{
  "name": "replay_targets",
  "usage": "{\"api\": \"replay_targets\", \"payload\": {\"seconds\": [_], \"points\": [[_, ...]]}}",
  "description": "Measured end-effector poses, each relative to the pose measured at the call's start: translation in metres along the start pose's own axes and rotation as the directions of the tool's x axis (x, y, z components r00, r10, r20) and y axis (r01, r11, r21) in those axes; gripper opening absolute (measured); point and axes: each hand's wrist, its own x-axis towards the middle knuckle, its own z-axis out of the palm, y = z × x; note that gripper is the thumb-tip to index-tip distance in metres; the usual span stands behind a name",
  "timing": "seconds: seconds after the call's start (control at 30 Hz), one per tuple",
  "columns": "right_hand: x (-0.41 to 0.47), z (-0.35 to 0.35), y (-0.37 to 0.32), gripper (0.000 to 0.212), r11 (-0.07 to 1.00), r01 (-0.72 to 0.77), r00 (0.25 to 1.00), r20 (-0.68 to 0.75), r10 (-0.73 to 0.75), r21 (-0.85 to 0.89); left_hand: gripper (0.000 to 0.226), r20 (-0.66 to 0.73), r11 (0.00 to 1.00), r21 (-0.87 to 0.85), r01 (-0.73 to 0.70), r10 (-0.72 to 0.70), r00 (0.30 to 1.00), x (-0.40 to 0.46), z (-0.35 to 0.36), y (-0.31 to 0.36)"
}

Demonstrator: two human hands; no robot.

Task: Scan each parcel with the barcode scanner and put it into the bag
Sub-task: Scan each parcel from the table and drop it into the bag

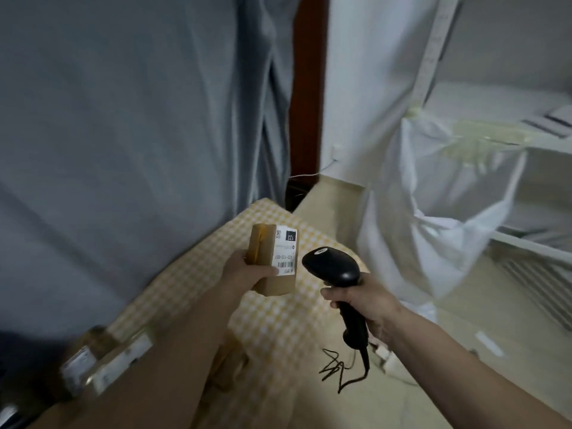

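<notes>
My left hand grips a small brown cardboard parcel with a white barcode label facing up, held above the yellow checked tablecloth. My right hand holds the black barcode scanner by its handle, its head just right of the parcel's label. A cable trails from the handle's base. The large white bag hangs open at the right, fixed to a white shelf frame.
More parcels with white labels lie blurred on the table at lower left, partly behind my left forearm. A grey curtain hangs behind the table. White shelving stands at the right. Pale floor lies between table and bag.
</notes>
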Motion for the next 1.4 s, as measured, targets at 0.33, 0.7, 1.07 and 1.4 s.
{"api": "replay_targets", "payload": {"seconds": [0.33,0.7,1.07,1.4], "points": [[-0.028,-0.189,0.02,0.026,0.984,0.045,0.971,-0.238,-0.003,0.174,0.068,0.151,0.974,0.156,-0.164,0.141,0.978,-0.014,0.226,0.07],[-0.015,-0.284,0.022,0.022,0.941,0.074,0.893,-0.442,0.085,0.329,0.068,0.33,0.896,0.32,-0.309,0.2,0.923,0.003,0.349,0.122],[0.116,-0.296,-0.045,0.011,0.912,0.084,0.867,-0.48,0.131,0.402,0.077,0.374,0.837,0.428,-0.34,0.179,0.91,0.138,0.361,0.195],[0.211,-0.334,-0.079,0.017,0.842,0.072,0.852,-0.472,0.226,0.534,0.082,0.274,0.932,0.253,-0.261,0.19,0.943,0.242,0.393,0.237]]}}
